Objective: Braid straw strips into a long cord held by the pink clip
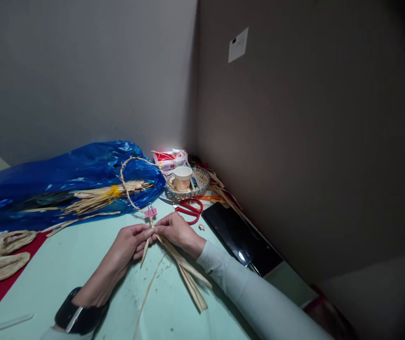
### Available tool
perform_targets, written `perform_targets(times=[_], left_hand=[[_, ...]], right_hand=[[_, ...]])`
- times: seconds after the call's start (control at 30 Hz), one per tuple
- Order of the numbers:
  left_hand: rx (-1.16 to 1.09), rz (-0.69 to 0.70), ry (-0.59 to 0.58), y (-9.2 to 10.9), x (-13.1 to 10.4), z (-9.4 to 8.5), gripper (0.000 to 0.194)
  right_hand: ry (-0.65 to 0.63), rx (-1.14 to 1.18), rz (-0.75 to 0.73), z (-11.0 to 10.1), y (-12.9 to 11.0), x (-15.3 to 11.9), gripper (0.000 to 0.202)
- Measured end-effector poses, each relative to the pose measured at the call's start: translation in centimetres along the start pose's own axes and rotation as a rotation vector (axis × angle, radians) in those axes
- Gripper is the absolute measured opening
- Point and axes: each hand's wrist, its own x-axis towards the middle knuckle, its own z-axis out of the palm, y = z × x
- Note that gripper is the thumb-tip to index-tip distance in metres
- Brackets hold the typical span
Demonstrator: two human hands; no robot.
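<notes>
My left hand (pixel 134 241) and my right hand (pixel 177 230) meet near the middle of the pale green table, fingertips pinching pale dried fibre strips (pixel 184 271). Beyond the fingers, a pink binder clip (pixel 150 213) grips the work at the end of a thin braided cord (pixel 126 182), which loops up and over toward the basket. Wide strips fan out below my right hand toward the front right. A short pointed strip hangs under my left fingers. One thin strand (pixel 149 285) trails to the table's front edge.
Red scissors (pixel 191 211) and a black phone-like object (pixel 241 238) lie right. Behind stand a paper cup (pixel 182 178), woven basket (pixel 204 179) and tissue pack (pixel 170 159). A blue bag (pixel 64 170) with a fibre bundle (pixel 96 198) lies left, woven soles (pixel 2 269) nearer.
</notes>
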Motion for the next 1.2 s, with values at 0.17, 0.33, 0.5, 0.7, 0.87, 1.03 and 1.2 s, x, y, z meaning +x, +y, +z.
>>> perform_targets(times=[0.17,0.33,0.5,0.7,0.87,1.03,1.2], left_hand=[[0.071,0.036,0.093,-0.5,0.3,-0.6,0.04],[0.239,0.141,0.174,-1.1,0.8,-1.2,0.03],[0.384,0.217,0.203,-0.9,0.6,-0.9,0.026],[0.424,0.242,0.224,-0.3,0.1,-0.3,0.031],[0.289,0.197,0.158,-0.7,0.0,-0.6,0.031],[0.1,0.09,0.075,-0.7,-0.9,-0.6,0.037],[0.012,0.07,0.093,-0.6,-1.2,-0.6,0.036]], right_hand=[[0.01,-0.249,-0.049,-0.1,-0.9,-0.6,0.019],[0.031,-0.489,-0.063,-0.4,-1.8,-1.6,0.022],[0.065,-0.67,-0.061,-1.2,-2.7,-2.0,0.024],[0.087,-0.775,-0.083,-0.7,-3.4,-2.8,0.026],[0.106,-0.839,-0.103,1.0,-3.5,-3.6,0.028],[0.097,-0.91,-0.164,2.3,-3.3,-4.1,0.021],[0.04,-0.996,-0.291,3.1,-3.2,-4.4,0.016]])
